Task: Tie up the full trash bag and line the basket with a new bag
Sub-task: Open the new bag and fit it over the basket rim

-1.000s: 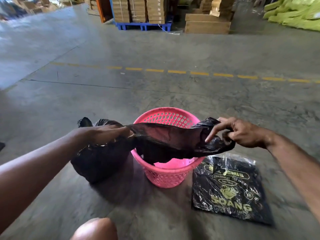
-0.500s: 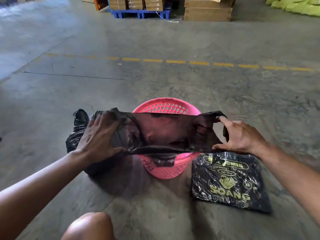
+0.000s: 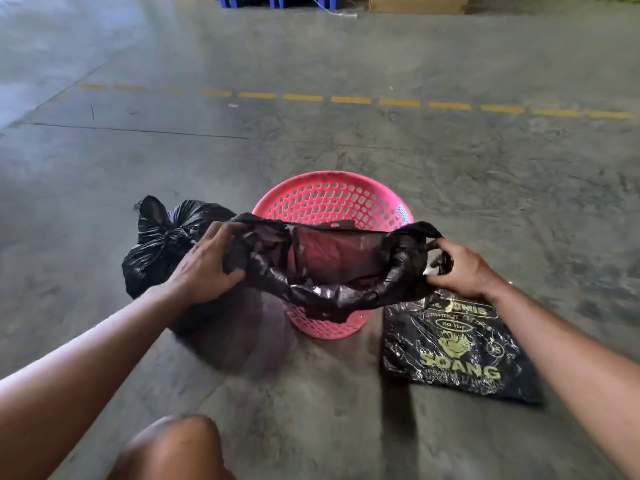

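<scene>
A pink perforated basket (image 3: 332, 199) stands on the concrete floor in front of me. Both hands hold a new black bag (image 3: 332, 289) over it, its mouth pulled apart so the pink inside shows through. My left hand (image 3: 204, 268) grips the bag's left edge. My right hand (image 3: 464, 268) grips the right edge, bunched in the fingers. The bag's near edge hangs over the basket's front rim. A tied full black trash bag (image 3: 156, 244) sits on the floor left of the basket, knot on top.
A flat black pack of bags (image 3: 453, 351) with yellow print lies on the floor right of the basket. My knee (image 3: 173, 448) is at the bottom. A dashed yellow line (image 3: 349, 99) crosses the floor beyond; a blue pallet (image 3: 273, 0) and cardboard boxes stand far back.
The new bag was stretched flat between my hands; now its mouth is open and lowered over the basket. The view has tilted down.
</scene>
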The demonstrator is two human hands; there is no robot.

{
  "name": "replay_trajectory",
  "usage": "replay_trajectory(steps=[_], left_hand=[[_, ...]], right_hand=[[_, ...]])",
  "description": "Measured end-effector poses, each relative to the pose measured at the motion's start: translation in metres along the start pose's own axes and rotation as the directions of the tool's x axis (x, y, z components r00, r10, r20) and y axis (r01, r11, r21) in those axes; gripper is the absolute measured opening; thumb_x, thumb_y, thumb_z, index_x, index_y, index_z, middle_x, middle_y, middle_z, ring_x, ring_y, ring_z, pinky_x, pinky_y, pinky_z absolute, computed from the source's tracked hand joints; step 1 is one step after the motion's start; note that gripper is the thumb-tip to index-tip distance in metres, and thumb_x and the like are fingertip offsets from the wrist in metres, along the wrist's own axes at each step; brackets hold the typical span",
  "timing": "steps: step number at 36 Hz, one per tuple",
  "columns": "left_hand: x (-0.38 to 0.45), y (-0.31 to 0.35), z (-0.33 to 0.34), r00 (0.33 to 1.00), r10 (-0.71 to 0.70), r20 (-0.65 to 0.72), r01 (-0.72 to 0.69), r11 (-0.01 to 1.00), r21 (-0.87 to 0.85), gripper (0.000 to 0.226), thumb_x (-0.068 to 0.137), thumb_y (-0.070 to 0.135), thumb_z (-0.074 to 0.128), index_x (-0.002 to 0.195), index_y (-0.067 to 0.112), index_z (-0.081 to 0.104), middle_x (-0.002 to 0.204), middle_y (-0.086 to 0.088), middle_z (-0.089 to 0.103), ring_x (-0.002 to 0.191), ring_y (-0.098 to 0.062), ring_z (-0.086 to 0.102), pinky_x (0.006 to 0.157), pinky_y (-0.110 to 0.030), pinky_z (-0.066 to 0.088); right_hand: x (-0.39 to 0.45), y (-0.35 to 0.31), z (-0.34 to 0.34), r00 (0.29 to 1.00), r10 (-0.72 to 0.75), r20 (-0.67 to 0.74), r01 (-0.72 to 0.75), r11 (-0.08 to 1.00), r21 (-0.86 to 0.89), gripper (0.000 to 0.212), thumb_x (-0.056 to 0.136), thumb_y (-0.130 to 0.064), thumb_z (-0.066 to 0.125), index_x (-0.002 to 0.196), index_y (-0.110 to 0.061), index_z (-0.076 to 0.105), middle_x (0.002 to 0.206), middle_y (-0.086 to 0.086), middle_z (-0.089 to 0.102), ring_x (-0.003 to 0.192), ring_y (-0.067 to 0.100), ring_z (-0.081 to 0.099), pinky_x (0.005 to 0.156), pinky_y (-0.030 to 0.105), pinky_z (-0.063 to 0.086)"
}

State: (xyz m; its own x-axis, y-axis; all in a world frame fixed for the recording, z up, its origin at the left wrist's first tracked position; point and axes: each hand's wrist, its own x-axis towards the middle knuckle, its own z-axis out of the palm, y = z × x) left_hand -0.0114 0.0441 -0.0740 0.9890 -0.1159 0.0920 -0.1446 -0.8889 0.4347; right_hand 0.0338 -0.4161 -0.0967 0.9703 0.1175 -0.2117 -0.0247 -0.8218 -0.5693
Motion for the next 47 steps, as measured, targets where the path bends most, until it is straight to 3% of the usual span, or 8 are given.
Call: replay_trajectory(steps=[2, 5, 9, 17, 22, 28, 35, 47], left_hand=[[0.019, 0.0, 0.003, 0.996, -0.091, -0.005, 0.09, 0.989, -0.117, 0.06, 0.082, 0.013, 0.067, 0.138, 0.025, 0.05, 0.128, 0.0, 0.054, 0.11, -0.014, 0.056, 0.096, -0.027, 0.041], [0.046, -0.006, 0.009, 0.972, -0.234, 0.03, 0.229, 0.909, -0.349, 0.041, 0.084, 0.025, 0.054, 0.122, 0.037, 0.065, 0.113, 0.001, 0.067, 0.103, -0.018, 0.06, 0.093, -0.033, 0.044], [0.08, -0.019, 0.023, 0.94, -0.341, 0.007, 0.31, 0.843, -0.44, 0.032, 0.072, 0.048, 0.052, 0.097, 0.041, 0.07, 0.098, -0.006, 0.074, 0.092, -0.027, 0.068, 0.09, -0.042, 0.053], [0.097, 0.003, 0.028, 0.896, -0.417, -0.152, 0.37, 0.891, -0.264, 0.032, 0.08, 0.05, 0.069, 0.097, 0.024, 0.059, 0.088, 0.0, 0.066, 0.091, -0.028, 0.066, 0.078, -0.036, 0.048], [0.099, 0.0, 0.026, 0.949, -0.21, -0.233, 0.14, 0.948, -0.285, 0.045, 0.066, 0.053, 0.059, 0.111, 0.048, 0.054, 0.119, 0.0, 0.042, 0.118, -0.027, 0.055, 0.104, -0.047, 0.048], [0.119, 0.0, 0.022, 1.0, 0.013, 0.001, -0.013, 0.991, -0.13, 0.044, 0.066, 0.055, 0.078, 0.108, 0.049, 0.066, 0.136, 0.002, 0.043, 0.125, -0.017, 0.054, 0.111, -0.038, 0.045], [0.137, 0.007, 0.026, 0.994, -0.044, -0.103, 0.025, 0.983, -0.182, 0.019, 0.083, 0.041, 0.072, 0.093, 0.026, 0.077, 0.103, -0.001, 0.072, 0.095, -0.02, 0.067, 0.087, -0.032, 0.051], [0.162, 0.011, 0.028, 0.936, -0.252, -0.245, 0.165, 0.931, -0.326, 0.021, 0.089, 0.035, 0.069, 0.087, 0.015, 0.071, 0.077, -0.004, 0.065, 0.075, -0.024, 0.059, 0.065, -0.031, 0.045]], right_hand=[[0.013, -0.005, 0.0, 0.995, 0.09, 0.034, -0.096, 0.942, 0.322, 0.018, 0.09, -0.016, 0.065, 0.106, -0.023, 0.066, 0.084, 0.007, 0.069, 0.069, 0.027, 0.064, 0.066, 0.033, 0.048], [0.03, -0.011, 0.001, 0.956, 0.277, 0.092, -0.275, 0.748, 0.604, 0.024, 0.096, -0.016, 0.047, 0.088, -0.019, 0.069, 0.081, 0.005, 0.065, 0.065, 0.022, 0.059, 0.062, 0.03, 0.041], [0.052, -0.016, 0.001, 0.906, 0.388, 0.172, -0.386, 0.587, 0.712, 0.019, 0.091, -0.026, 0.052, 0.077, -0.019, 0.062, 0.078, 0.003, 0.058, 0.065, 0.018, 0.053, 0.061, 0.029, 0.043], [0.064, -0.036, -0.01, 0.851, 0.521, 0.066, -0.402, 0.564, 0.721, 0.014, 0.066, -0.029, 0.056, 0.067, -0.016, 0.057, 0.07, 0.005, 0.061, 0.06, 0.023, 0.055, 0.063, 0.03, 0.042], [0.07, -0.041, -0.019, 0.89, 0.185, -0.416, 0.094, 0.82, 0.565, 0.025, 0.059, -0.043, 0.061, 0.073, -0.023, 0.067, 0.083, 0.002, 0.069, 0.087, 0.026, 0.068, 0.079, 0.036, 0.05], [0.072, -0.063, -0.011, 0.936, -0.329, -0.123, 0.335, 0.942, 0.032, 0.047, 0.058, -0.059, 0.084, 0.101, -0.042, 0.072, 0.138, 0.001, 0.041, 0.132, 0.012, 0.039, 0.111, 0.031, 0.031], [0.093, -0.067, 0.003, 0.894, -0.231, -0.383, 0.3, 0.945, 0.129, 0.018, 0.074, -0.024, 0.081, 0.069, -0.034, 0.067, 0.099, 0.001, 0.074, 0.093, 0.018, 0.072, 0.09, 0.038, 0.056], [0.135, -0.067, 0.014, 0.849, 0.098, -0.519, 0.111, 0.928, 0.357, 0.018, 0.079, -0.034, 0.078, 0.076, -0.017, 0.071, 0.069, 0.0, 0.066, 0.068, 0.017, 0.061, 0.066, 0.027, 0.046]])
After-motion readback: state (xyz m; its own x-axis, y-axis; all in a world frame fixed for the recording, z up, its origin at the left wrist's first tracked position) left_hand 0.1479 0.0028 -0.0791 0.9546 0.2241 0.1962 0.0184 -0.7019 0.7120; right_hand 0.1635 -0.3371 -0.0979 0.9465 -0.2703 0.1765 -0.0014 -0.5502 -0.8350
